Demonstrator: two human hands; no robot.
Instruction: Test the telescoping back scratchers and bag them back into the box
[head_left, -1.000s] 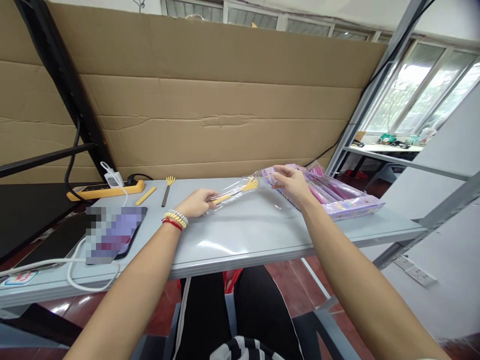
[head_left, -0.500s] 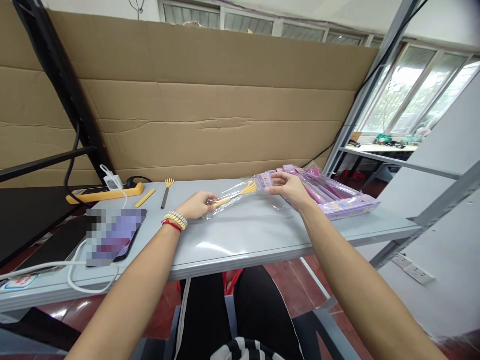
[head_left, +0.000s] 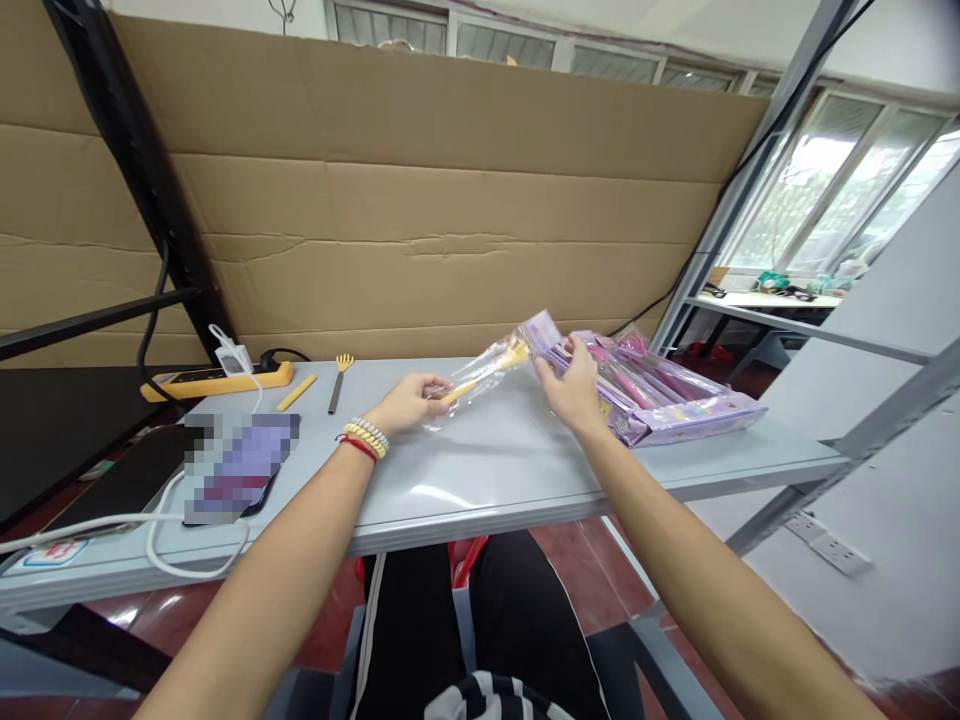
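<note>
My left hand (head_left: 414, 403) is closed on the near end of a clear plastic packet (head_left: 491, 370) holding a yellow back scratcher (head_left: 514, 353) with a fork-like head. The packet slants up to the right, and its purple header stands raised at the far end. My right hand (head_left: 576, 388) has thumb and fingers apart at the left side of a purple display box (head_left: 694, 418). Whether its fingertips touch the box is hard to tell. Inside the box lie several wrapped pink and purple pieces (head_left: 630, 375).
An unwrapped back scratcher (head_left: 340, 385) with a dark handle and a short yellow stick (head_left: 297, 393) lie at the table's back left. Nearby are a yellow power strip (head_left: 217, 381), a phone (head_left: 255, 470) and a white cable (head_left: 154, 545). A cardboard panel (head_left: 450, 200) stands behind the table.
My right hand has let go of the packet's header and turned towards the box. The packet's header end has tipped upward while my left hand keeps its hold.
</note>
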